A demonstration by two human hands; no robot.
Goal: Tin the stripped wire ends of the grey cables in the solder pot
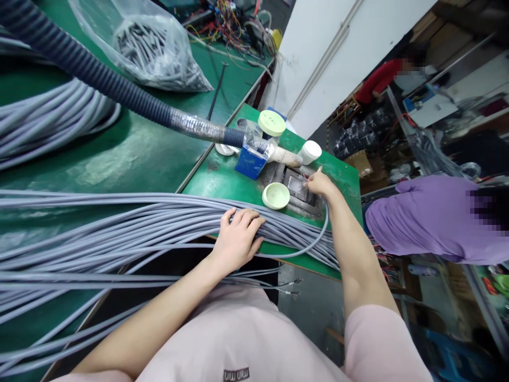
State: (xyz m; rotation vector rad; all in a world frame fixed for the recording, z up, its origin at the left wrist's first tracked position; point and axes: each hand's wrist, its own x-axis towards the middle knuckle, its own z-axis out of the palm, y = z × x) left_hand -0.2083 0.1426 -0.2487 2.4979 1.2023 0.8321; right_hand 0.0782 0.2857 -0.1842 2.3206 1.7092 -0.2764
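My right hand (pixel 321 183) is closed in a pinch on the end of a grey cable (pixel 326 215), just over a small square metal pot (pixel 296 184) with a shiny surface. The wire tips at its fingers are too small to make out well. From that hand the cable loops down and back toward my left hand (pixel 238 236). My left hand lies with spread fingers across a thick bundle of grey cables (pixel 167 215); its palm hides part of them. A pale green bowl-shaped lid (pixel 275 196) sits beside the pot, near the bundle.
A ribbed hose (pixel 131 95) ends in a nozzle (pixel 286 156) beside the pot, propped on a blue box (pixel 251 161). Behind stand a white cup (pixel 310 152) and a green-lidded jar (pixel 272 123). A bag of cut cables (pixel 155 53) lies farther back. At right is a person in purple (pixel 429 217).
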